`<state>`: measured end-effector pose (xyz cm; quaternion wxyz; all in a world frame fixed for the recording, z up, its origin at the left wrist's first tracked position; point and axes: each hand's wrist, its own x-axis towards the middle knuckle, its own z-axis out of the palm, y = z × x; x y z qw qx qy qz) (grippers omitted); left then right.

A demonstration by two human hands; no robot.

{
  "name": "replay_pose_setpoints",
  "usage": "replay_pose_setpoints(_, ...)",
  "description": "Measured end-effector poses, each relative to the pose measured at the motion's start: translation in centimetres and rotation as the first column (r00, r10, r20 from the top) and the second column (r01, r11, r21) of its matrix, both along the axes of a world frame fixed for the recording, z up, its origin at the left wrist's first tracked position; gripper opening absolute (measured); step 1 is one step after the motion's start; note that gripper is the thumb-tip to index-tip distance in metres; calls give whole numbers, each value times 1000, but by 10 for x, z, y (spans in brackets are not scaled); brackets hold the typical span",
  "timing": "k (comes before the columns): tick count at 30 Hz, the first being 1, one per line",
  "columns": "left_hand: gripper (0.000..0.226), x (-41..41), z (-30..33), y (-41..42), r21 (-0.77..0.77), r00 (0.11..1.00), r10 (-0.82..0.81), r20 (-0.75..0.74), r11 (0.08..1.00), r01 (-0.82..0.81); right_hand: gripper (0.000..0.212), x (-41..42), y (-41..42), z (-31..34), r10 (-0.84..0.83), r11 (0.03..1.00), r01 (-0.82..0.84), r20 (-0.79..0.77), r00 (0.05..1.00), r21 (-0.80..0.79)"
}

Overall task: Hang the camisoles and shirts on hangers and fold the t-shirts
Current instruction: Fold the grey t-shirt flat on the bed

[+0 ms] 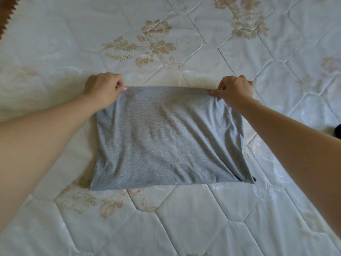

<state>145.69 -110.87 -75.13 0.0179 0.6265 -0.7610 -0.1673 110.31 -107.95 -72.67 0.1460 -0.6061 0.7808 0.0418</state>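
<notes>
A grey t-shirt lies folded into a rough rectangle in the middle of the quilted mattress. My left hand pinches its far left corner between thumb and curled fingers. My right hand pinches the far right corner the same way. Both forearms reach in from the near left and near right. The far edge of the shirt is pulled straight between the hands, and the fabric is wrinkled toward the right side. No hangers or other garments show.
The mattress has a pale floral pattern and stretches in every direction. A brown patterned thing shows at the top left corner. A small dark object sits at the right edge.
</notes>
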Motion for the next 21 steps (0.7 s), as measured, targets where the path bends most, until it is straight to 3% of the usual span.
replay_pose_setpoints(3,12,-13,-3,7,-167,995,-41,92,984,56,30,7,6,-1,37,996,-40,-41,998,-85)
replay_pose_setpoints(8,33,-47,-5,44,-270,990,-135,49,952,143,47,29,44,-7,261,955,-262,-22,965,-142)
replay_pose_setpoints(13,53,-82,-3,117,-157,966,-256,-35,956,247,60,53,119,-20,439,880,-430,1,898,-202)
replay_pose_setpoints(18,64,-80,-12,196,-195,877,-479,42,857,477,69,54,199,-33,609,766,-601,-42,792,-228)
replay_pose_setpoints(21,71,-70,-18,225,-156,846,-524,96,832,533,68,54,228,-36,624,760,-623,-57,779,-188)
